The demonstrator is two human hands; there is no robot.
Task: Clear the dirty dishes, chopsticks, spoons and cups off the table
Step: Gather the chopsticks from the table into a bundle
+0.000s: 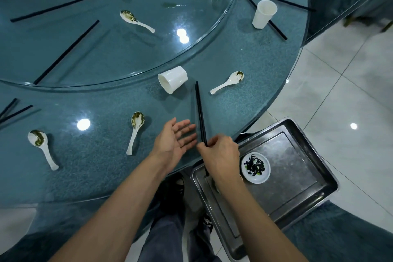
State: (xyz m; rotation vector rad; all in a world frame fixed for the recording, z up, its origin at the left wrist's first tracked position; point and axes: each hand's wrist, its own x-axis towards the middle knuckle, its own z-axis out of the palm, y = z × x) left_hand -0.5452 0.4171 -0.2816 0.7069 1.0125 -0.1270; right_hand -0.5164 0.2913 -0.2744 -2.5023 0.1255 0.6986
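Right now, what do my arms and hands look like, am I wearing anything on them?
Both are bare: no gloves or visible rings on the left hand or right hand, no watch or band at either wrist, and no sleeve on either forearm as far as the picture shows.

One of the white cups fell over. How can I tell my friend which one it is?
Start at the big round blue-green table and find the near edge of its glass turntable. Right by that edge, beside the tips of the black chopsticks the right hand holds, is a white cup. It alone lies on its side; the other cups stand upright.
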